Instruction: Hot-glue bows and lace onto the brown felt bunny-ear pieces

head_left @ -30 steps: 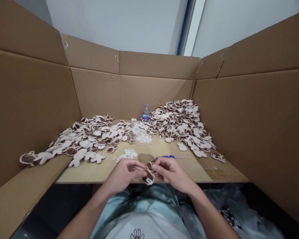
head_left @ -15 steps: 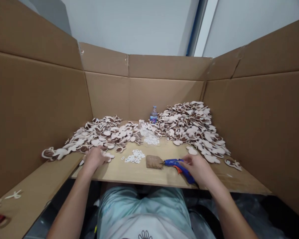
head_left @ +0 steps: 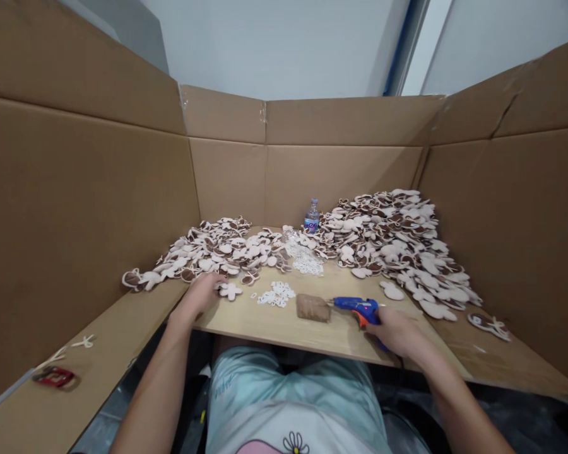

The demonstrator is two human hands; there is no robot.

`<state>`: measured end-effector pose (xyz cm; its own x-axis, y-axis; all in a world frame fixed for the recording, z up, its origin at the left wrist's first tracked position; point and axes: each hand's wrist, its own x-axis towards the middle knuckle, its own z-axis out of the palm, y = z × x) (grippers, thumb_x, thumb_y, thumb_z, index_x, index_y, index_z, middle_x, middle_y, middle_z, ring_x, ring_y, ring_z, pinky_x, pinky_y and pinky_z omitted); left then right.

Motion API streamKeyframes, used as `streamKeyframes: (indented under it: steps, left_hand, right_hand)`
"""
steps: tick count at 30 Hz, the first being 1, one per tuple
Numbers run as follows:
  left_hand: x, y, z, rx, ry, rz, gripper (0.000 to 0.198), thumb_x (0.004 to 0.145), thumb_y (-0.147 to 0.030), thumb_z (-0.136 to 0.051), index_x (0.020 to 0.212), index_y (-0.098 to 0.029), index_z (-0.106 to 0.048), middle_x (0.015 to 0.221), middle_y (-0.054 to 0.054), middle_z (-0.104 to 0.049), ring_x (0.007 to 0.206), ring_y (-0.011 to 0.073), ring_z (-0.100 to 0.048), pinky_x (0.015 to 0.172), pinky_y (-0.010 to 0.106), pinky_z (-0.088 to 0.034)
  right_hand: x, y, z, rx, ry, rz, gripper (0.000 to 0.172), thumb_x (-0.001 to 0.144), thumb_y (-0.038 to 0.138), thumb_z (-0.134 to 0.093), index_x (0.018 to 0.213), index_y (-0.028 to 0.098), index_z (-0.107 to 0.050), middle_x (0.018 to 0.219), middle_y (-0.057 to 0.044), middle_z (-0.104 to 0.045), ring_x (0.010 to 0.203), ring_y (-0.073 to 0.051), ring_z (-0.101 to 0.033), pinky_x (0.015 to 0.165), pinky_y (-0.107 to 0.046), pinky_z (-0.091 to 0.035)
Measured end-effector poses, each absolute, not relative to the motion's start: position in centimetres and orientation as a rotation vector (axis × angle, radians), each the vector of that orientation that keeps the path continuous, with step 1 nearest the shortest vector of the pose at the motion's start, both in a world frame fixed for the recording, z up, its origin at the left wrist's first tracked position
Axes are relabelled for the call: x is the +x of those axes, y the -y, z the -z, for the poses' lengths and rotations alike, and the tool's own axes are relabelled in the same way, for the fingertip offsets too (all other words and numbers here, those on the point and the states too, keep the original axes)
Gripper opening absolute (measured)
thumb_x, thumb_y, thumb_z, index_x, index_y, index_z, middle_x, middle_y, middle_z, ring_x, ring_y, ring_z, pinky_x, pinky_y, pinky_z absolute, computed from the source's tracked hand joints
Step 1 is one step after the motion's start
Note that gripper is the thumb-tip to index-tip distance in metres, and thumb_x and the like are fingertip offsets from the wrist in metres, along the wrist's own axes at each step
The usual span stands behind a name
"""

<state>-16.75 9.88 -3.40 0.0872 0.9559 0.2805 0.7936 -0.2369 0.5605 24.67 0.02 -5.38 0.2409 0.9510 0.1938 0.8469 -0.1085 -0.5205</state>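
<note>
My left hand (head_left: 205, 294) is at the table's left front, its fingers closed on the edge of a pale felt piece (head_left: 230, 291). At the right, my right hand (head_left: 394, 329) is wrapped round the handle of a blue glue gun (head_left: 356, 304) with an orange trigger. The gun's nozzle touches or nearly touches a brown block (head_left: 313, 308). Between the block and the felt piece lies a small heap of white rings (head_left: 277, 294). A lone pale piece (head_left: 391, 290) rests behind the gun.
Large piles of felt pieces stand at the left (head_left: 218, 249) and right (head_left: 397, 233). Between them are a water bottle (head_left: 312, 216) and more white bits (head_left: 305, 258). Cardboard walls (head_left: 341, 170) surround the table. A red tool (head_left: 53, 376) lies on the left flap.
The view has shifted, so the scene sits further right and the red tool shows whole. My right hand has moved from the gun's top to its handle. The felt piece at my left hand shows more.
</note>
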Motion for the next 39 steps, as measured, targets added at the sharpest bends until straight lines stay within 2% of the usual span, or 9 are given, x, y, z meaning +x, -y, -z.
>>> streamKeyframes:
  steps: [5,11,15,17,20,23,28,33,39]
  left_hand:
    - [-16.3,-10.1,2.8,1.97,-1.677,-1.129,0.024,0.073,-0.02,-0.061,0.097,-0.018,-0.062,0.085,0.009,-0.071,0.089,0.0305,-0.066,0.082,0.037,-0.048]
    - [-12.2,-8.1,1.5,1.798,-1.29,-1.217,0.028,0.084,-0.039,-0.059,0.101,-0.024,-0.043,0.076,-0.001,-0.065,0.07,0.0198,-0.069,0.06,0.028,-0.053]
    - [-8.5,-6.4,1.5,1.596,-0.946,-1.236,0.025,0.082,-0.036,-0.066,0.089,-0.023,-0.045,0.076,-0.001,-0.064,0.073,0.0171,-0.068,0.07,0.032,-0.058]
    - [-7.2,-5.7,1.5,1.532,-0.856,-1.231,0.021,0.08,-0.033,-0.069,0.084,-0.021,-0.052,0.076,-0.001,-0.064,0.075,0.0172,-0.068,0.07,0.032,-0.058]
    - [-5.9,-4.8,1.3,1.544,-0.813,-1.197,0.01,0.082,-0.029,-0.066,0.083,-0.019,-0.065,0.082,0.003,-0.069,0.08,0.0188,-0.069,0.072,0.032,-0.057]
    - [-5.4,-3.8,0.8,1.607,-0.809,-1.185,0.012,0.084,-0.027,-0.064,0.087,-0.019,-0.072,0.089,0.006,-0.075,0.085,0.0209,-0.071,0.079,0.036,-0.056]
    - [-5.1,-2.8,0.1,1.755,-0.868,-1.21,0.011,0.076,-0.024,-0.073,0.086,-0.019,-0.073,0.088,0.006,-0.075,0.084,0.0213,-0.07,0.077,0.034,-0.055]
    - [-5.0,-2.7,0.2,1.858,-0.905,-1.194,0.008,0.08,-0.02,-0.066,0.075,-0.019,-0.072,0.081,0.004,-0.075,0.081,0.0202,-0.069,0.076,0.033,-0.054]
    - [-4.9,-2.5,0.3,1.878,-0.903,-1.15,0.015,0.085,-0.024,-0.064,0.092,-0.021,-0.076,0.099,0.007,-0.076,0.092,0.0212,-0.069,0.084,0.036,-0.054]
  right_hand:
    - [24.7,-0.4,4.1,-1.938,1.584,-0.367,0.02,0.071,0.024,-0.059,0.052,0.025,-0.051,0.052,-0.002,-0.061,0.051,-0.02,-0.056,0.049,-0.029,-0.038]
    - [23.5,-0.5,3.6,-1.749,1.467,-0.424,0.004,0.072,0.023,-0.048,0.07,0.025,-0.05,0.05,0.001,-0.056,0.051,-0.02,-0.058,0.054,-0.03,-0.045]
    - [21.9,0.6,3.1,-1.607,1.509,-0.429,0.025,0.073,0.03,-0.054,0.095,0.019,-0.057,0.084,-0.006,-0.071,0.076,-0.023,-0.067,0.069,-0.033,-0.051]
    - [21.0,1.2,2.6,-1.509,1.545,-0.451,0.035,0.071,0.034,-0.06,0.102,0.018,-0.056,0.097,-0.009,-0.071,0.087,-0.025,-0.066,0.076,-0.034,-0.051]
    - [20.1,2.1,2.3,-1.472,1.607,-0.472,0.029,0.076,0.041,-0.062,0.094,0.019,-0.055,0.08,-0.004,-0.067,0.071,-0.021,-0.062,0.065,-0.031,-0.048]
    - [19.7,2.6,2.3,-1.492,1.65,-0.413,0.026,0.083,0.045,-0.059,0.084,0.021,-0.052,0.065,0.002,-0.058,0.058,-0.017,-0.052,0.056,-0.027,-0.041]
    - [19.4,3.0,2.3,-1.492,1.688,-0.368,0.023,0.085,0.041,-0.059,0.079,0.021,-0.051,0.061,0.003,-0.055,0.053,-0.014,-0.048,0.051,-0.025,-0.035]
    - [19.3,3.0,2.4,-1.506,1.693,-0.303,0.023,0.083,0.04,-0.061,0.076,0.02,-0.051,0.058,0.004,-0.055,0.051,-0.013,-0.046,0.05,-0.024,-0.033]
    - [19.1,3.1,2.3,-1.481,1.675,-0.285,0.021,0.084,0.039,-0.061,0.078,0.02,-0.053,0.058,0.005,-0.055,0.05,-0.012,-0.047,0.049,-0.023,-0.034]
